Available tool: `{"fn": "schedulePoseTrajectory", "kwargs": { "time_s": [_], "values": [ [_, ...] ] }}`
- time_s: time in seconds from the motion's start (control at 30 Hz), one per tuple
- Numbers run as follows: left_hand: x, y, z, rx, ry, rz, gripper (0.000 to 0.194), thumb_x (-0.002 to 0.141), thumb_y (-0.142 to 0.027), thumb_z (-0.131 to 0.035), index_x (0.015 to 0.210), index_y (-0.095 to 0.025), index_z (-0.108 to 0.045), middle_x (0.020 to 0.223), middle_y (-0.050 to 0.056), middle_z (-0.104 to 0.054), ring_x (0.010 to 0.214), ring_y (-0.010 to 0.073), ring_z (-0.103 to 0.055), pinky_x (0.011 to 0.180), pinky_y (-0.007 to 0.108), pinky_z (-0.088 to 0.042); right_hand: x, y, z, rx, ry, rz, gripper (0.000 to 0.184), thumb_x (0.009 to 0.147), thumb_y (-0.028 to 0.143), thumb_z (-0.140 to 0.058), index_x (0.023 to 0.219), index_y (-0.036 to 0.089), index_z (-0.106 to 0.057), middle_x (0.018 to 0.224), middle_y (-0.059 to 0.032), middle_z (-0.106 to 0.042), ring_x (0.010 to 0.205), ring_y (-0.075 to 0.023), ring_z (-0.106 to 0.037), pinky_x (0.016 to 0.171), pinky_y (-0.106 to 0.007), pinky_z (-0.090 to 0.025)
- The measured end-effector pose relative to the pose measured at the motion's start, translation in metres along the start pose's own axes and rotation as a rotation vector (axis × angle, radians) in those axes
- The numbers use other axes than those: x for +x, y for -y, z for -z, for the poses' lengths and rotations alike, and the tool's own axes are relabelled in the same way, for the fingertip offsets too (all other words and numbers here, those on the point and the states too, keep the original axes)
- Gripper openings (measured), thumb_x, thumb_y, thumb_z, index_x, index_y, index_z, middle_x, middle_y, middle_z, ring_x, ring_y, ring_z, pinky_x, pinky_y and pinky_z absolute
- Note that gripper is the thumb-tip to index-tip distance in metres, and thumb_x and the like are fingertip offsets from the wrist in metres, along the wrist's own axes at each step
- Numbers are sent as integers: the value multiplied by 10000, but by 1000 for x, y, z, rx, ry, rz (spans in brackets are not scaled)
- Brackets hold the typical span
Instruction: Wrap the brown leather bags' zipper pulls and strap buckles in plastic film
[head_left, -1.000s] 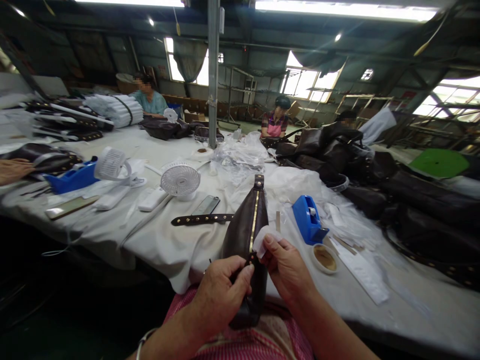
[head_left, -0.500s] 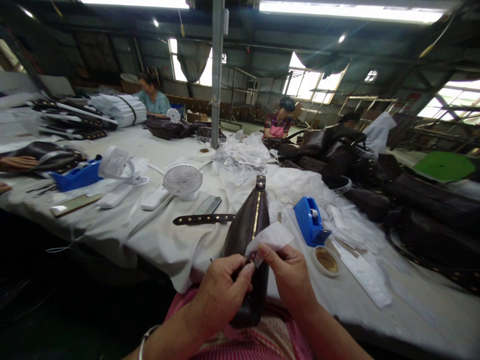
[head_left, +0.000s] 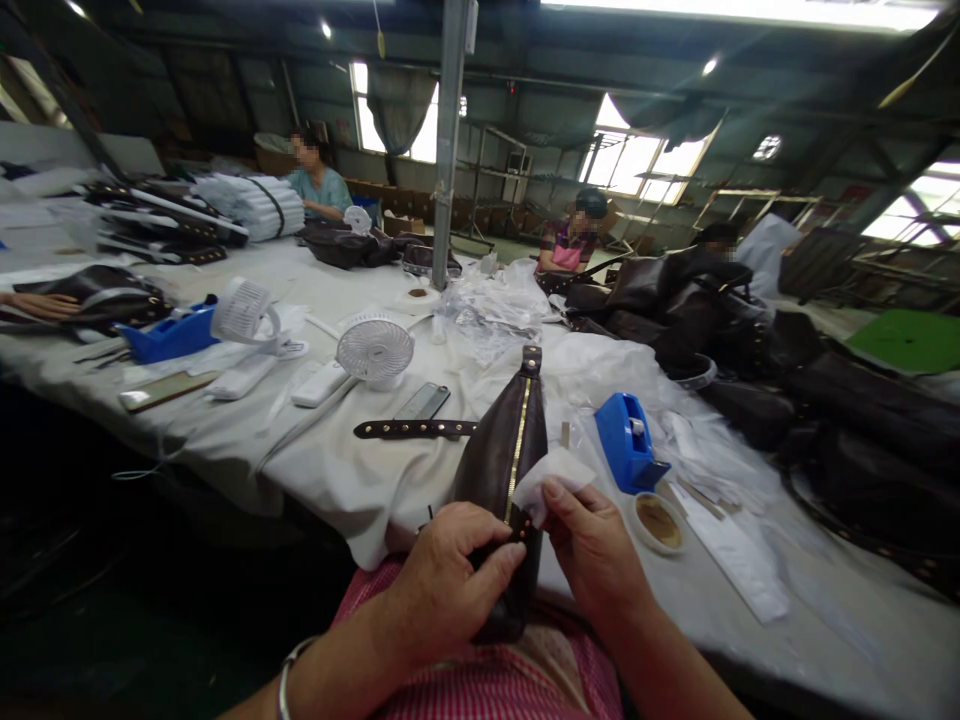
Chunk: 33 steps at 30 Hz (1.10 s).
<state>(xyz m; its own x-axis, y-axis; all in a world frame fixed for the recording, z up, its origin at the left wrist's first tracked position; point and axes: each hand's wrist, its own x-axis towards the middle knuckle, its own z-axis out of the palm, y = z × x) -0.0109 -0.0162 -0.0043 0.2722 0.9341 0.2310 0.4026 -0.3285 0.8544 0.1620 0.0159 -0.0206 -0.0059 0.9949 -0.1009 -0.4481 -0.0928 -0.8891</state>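
A dark brown leather bag point(head_left: 495, 450) with a gold zipper point(head_left: 519, 440) stands upright in front of me, its base at my lap. My left hand point(head_left: 461, 570) is closed at the near end of the zipper, thumb and forefinger pinching a small dark tab point(head_left: 523, 528) with reddish dots. In my right hand point(head_left: 596, 545) a piece of thin white paper point(head_left: 555, 475) is pinched between thumb and fingers, just right of the zipper. Part of the bag's lower side is hidden behind my left hand.
Right of the bag stand a blue tape dispenser point(head_left: 630, 445) and a tape roll point(head_left: 658, 522). A studded strap point(head_left: 412, 429), a phone point(head_left: 424, 402) and a white fan point(head_left: 375, 350) lie left. Dark bags point(head_left: 862, 400) pile up at right. Co-workers sit across the table.
My right hand has drawn the white paper slightly away from my left fingers, showing more of the dotted tab. The whole view has shifted a little.
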Motion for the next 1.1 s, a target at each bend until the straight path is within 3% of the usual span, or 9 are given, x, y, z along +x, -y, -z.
{"fn": "schedulePoseTrajectory", "kwargs": {
  "time_s": [0.13, 0.27, 0.37, 0.5, 0.63, 0.87, 1.1],
  "values": [
    [1, 1, -3, 95, -48, -77, 201, 890, -231, -592, 703, -190, -652, 716, 26, -674, 747, 182, -603, 775, 332, -450, -1, -3, 0, 73, -73, -29, 183, 712, 312, -875, 755, 177, -759, 610, 11, -671, 543, -90, -558, 541, -187, -471],
    [-1, -1, -3, 206, -3, -135, 253, 897, -194, -563, 644, -187, -578, 644, -9, -627, 684, 155, -585, 892, 387, -430, -1, -6, 2, 82, -158, -25, 201, 694, 308, -886, 796, 194, -754, 634, 23, -674, 545, -87, -555, 534, -186, -471],
    [-4, -2, -2, 248, 6, -144, 192, 897, -198, -556, 720, -191, -631, 703, 3, -670, 738, 175, -615, 992, 452, -386, -1, -8, 2, 60, -188, -25, 209, 704, 309, -877, 847, 212, -758, 691, 15, -697, 573, -104, -568, 541, -207, -477],
    [-4, -1, -1, 241, 22, -155, 180, 915, -201, -525, 966, -225, -695, 826, 26, -718, 823, 207, -639, 1026, 485, -356, -1, -9, 0, 27, -184, -11, 196, 721, 323, -862, 856, 223, -760, 700, 9, -697, 599, -131, -580, 564, -245, -480],
    [-1, 2, 0, 231, 45, -108, 208, 941, -207, -490, 874, -214, -686, 785, 21, -708, 790, 196, -636, 981, 446, -382, -5, -9, -4, 14, -184, 4, 186, 705, 320, -876, 797, 211, -756, 702, 9, -703, 619, -121, -586, 601, -239, -486],
    [-1, 5, -2, 187, 14, -83, 232, 934, -200, -522, 728, -193, -630, 712, -2, -677, 720, 162, -606, 875, 360, -411, -10, -13, 2, -133, -131, 49, 160, 764, 351, -831, 766, 206, -763, 655, 0, -675, 627, -138, -571, 602, -257, -480],
    [1, 1, 6, 138, 21, -16, 312, 935, -274, -547, 642, -186, -608, 675, 18, -626, 719, 174, -580, 752, 328, -436, -16, -8, 7, -475, 79, 59, 192, 761, 389, -813, 778, 198, -802, 742, -43, -747, 691, -194, -638, 635, -295, -525]
  ]
}}
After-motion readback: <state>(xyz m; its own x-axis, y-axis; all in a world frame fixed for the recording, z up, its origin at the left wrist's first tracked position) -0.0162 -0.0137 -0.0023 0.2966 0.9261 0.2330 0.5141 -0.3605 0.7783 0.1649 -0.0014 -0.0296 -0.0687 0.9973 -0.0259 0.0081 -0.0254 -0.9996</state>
